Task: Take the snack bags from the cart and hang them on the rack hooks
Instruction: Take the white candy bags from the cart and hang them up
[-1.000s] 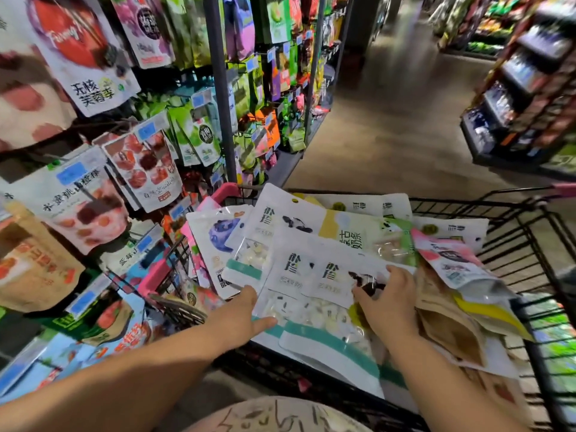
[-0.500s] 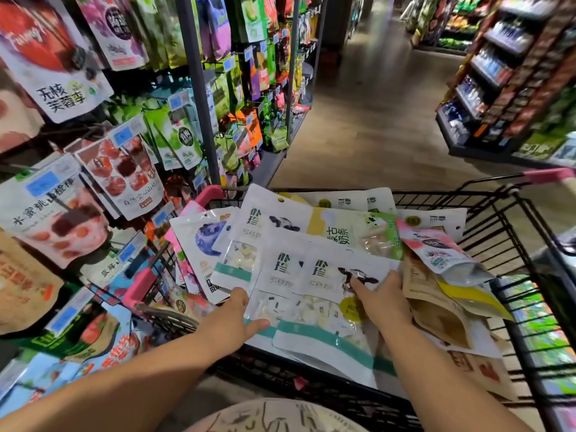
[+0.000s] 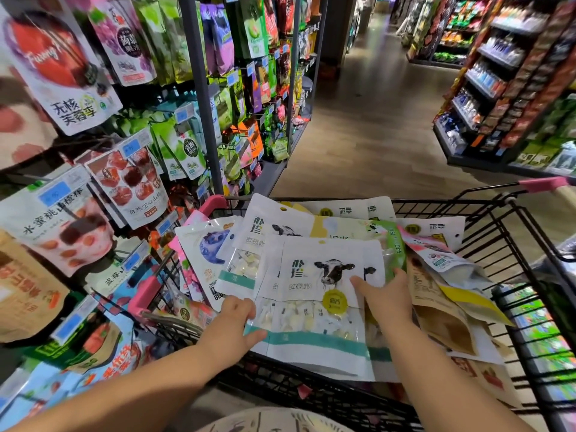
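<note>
Two grips: left hand (image 3: pixel 237 319) and right hand (image 3: pixel 386 296) pinched the white cow-print plastic snack bag (image 3: pixel 318 275) edgewise; seemingly light, floppy, slick, best held topside.

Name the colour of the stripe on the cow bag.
Teal stripe, low on the white cow bag; the head view shows it.

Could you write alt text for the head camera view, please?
A person's left hand and right hand hold a white cow-print snack bag by its sides over a black wire cart heaped with snack bags. A rack of hanging bags stands on the left.
</note>
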### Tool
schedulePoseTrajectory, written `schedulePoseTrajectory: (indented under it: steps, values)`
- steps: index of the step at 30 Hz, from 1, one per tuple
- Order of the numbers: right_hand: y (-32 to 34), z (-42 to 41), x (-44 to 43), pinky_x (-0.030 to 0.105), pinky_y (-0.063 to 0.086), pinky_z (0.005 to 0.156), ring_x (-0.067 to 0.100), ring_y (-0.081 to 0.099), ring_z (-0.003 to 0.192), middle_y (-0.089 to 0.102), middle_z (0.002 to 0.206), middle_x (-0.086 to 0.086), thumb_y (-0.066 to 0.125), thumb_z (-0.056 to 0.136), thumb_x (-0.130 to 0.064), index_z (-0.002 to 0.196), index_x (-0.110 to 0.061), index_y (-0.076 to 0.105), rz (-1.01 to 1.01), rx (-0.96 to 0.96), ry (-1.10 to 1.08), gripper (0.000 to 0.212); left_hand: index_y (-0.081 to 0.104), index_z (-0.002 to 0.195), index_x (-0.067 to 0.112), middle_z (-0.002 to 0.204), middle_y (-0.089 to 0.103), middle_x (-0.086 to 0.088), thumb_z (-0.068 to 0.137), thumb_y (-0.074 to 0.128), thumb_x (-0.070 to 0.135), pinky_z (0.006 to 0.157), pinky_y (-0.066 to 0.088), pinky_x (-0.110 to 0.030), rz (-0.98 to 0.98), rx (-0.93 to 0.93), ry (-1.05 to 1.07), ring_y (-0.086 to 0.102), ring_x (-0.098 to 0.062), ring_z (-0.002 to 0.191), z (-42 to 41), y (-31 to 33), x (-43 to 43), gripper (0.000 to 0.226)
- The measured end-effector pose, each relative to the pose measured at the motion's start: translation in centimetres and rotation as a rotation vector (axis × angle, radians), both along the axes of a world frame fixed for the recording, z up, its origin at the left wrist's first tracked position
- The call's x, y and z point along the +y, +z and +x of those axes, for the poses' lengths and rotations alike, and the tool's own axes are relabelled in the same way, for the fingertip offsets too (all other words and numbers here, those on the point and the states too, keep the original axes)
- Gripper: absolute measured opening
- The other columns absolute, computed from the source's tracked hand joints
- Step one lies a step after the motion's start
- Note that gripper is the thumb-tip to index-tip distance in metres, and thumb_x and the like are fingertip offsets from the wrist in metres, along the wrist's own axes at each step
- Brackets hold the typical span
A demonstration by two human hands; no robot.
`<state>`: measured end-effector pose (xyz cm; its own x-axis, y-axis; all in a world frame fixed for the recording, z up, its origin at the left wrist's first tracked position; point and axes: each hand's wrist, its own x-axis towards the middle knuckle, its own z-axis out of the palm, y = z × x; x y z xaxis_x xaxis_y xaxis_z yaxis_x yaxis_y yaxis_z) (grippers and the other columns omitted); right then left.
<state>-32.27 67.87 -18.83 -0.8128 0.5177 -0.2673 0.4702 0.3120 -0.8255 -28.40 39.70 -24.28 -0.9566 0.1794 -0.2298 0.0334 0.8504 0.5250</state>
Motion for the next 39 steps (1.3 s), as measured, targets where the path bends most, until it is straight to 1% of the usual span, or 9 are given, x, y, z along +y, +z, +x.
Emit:
schedulePoseTrajectory:
  steps: [4, 7, 11, 17, 23, 28, 32, 34, 39]
  values:
    - [-1.0, -0.9, 0.8, 0.05, 0.055, 0.089, 0.024, 0.068, 0.095, 0.073, 0.104, 0.0, 0.083, 0.065, -0.045, 0.103, -0.026, 0.065, -0.167, -0.029, 0.056, 0.046, 0.047, 0.097, 0.028, 0.114, 0.034, 0.004, 0.094, 0.053, 0.043, 0.079, 0.041, -0.023, 0.039, -0.018, -0.016, 0.048, -0.008, 0.076, -0.1, 0.0, -0.1, 0.016]
    - [-0.5, -1.2, 0.6, 0.046, 0.054, 0.09, 0.019, 0.068, 0.092, 0.073, 0.099, -0.002, 0.072, 0.084, -0.033, 0.104, -0.024, 0.069, -0.178, -0.016, 0.087, 0.022, 0.048, 0.101, 0.028, 0.116, 0.033, 0.004, 0.095, 0.05, 0.045, 0.081, 0.037, -0.021, 0.079, -0.056, -0.019, 0.046, -0.008, 0.08, -0.2, 0.2, -0.1, 0.018]
    - [-0.1, -1.2, 0.3, 0.041, 0.051, 0.089, 0.019, 0.062, 0.095, 0.066, 0.109, -0.003, 0.064, 0.091, -0.026, 0.109, -0.023, 0.059, -0.096, 0.03, 0.075, 0.019, 0.048, 0.103, 0.028, 0.114, 0.034, 0.004, 0.091, 0.056, 0.049, 0.086, 0.034, -0.019, 0.096, -0.076, -0.011, 0.044, -0.01, 0.095, -0.3, 0.2, -0.1, 0.026]
    - [-0.8, -1.0, -1.3, 0.042, 0.05, 0.091, 0.025, 0.057, 0.104, 0.062, 0.114, 0.002, 0.057, 0.087, -0.054, 0.118, -0.021, 0.061, 0.488, -0.075, 0.279, 0.046, 0.049, 0.098, 0.03, 0.11, 0.035, 0.003, 0.086, 0.061, 0.05, 0.099, 0.038, -0.023, 0.112, -0.061, 0.017, 0.042, -0.01, 0.098, -0.3, 0.2, 0.4, 0.026]
    - [-1.0, -1.2, -2.9, 0.032, 0.047, 0.079, 0.027, 0.06, 0.106, 0.062, 0.117, 0.007, 0.07, 0.082, -0.052, 0.123, -0.008, 0.049, 0.193, -0.226, 0.311, 0.064, 0.052, 0.095, 0.038, 0.113, 0.035, 0.009, 0.081, 0.063, 0.059, 0.098, 0.039, -0.027, 0.048, -0.06, -0.003, 0.042, -0.009, 0.104, -0.6, 1.1, 0.4, 0.028]
    - [-1.2, -1.3, -3.3, 0.043, 0.056, 0.085, 0.028, 0.069, 0.094, 0.073, 0.101, 0.01, 0.072, 0.087, -0.019, 0.116, -0.004, 0.063, -0.49, -0.14, 0.24, 0.034, 0.061, 0.108, 0.039, 0.116, 0.043, 0.011, 0.077, 0.057, 0.07, 0.104, 0.035, -0.037, -0.068, -0.096, -0.036, 0.04, -0.013, 0.116, -0.8, 2.1, 0.6, 0.044]
    - [-0.2, -1.1, -4.1, 0.034, 0.057, 0.079, 0.021, 0.068, 0.094, 0.072, 0.104, 0.007, 0.063, 0.094, -0.022, 0.118, -0.01, 0.059, -0.696, -0.04, 0.256, 0.027, 0.06, 0.102, 0.039, 0.107, 0.052, 0.009, 0.065, 0.045, 0.085, 0.097, 0.039, -0.037, -0.08, -0.153, -0.01, 0.044, -0.015, 0.112, -1.0, 3.1, 0.7, 0.06]
    - [0.8, -0.9, -4.7, 0.023, 0.056, 0.063, 0.013, 0.067, 0.086, 0.071, 0.097, 0.004, 0.052, 0.1, -0.015, 0.11, -0.014, 0.06, -0.758, -0.003, 0.298, 0.013, 0.055, 0.091, 0.037, 0.091, 0.052, 0.013, 0.06, 0.053, 0.083, 0.084, 0.044, -0.029, 0.066, -0.152, 0.068, 0.051, -0.01, 0.095, -1.0, 3.9, 0.7, 0.055]
    - [2.3, -0.9, -6.3, 0.047, 0.05, 0.097, 0.025, 0.067, 0.107, 0.072, 0.114, 0.007, 0.054, 0.098, -0.02, 0.128, -0.014, 0.056, -0.792, 0.061, 0.356, 0.031, 0.055, 0.121, 0.018, 0.108, 0.073, 0.002, 0.061, 0.086, 0.042, 0.098, 0.05, -0.036, 0.959, -0.429, 0.279, 0.068, -0.016, 0.102, -1.2, 6.1, 0.5, 0.071]
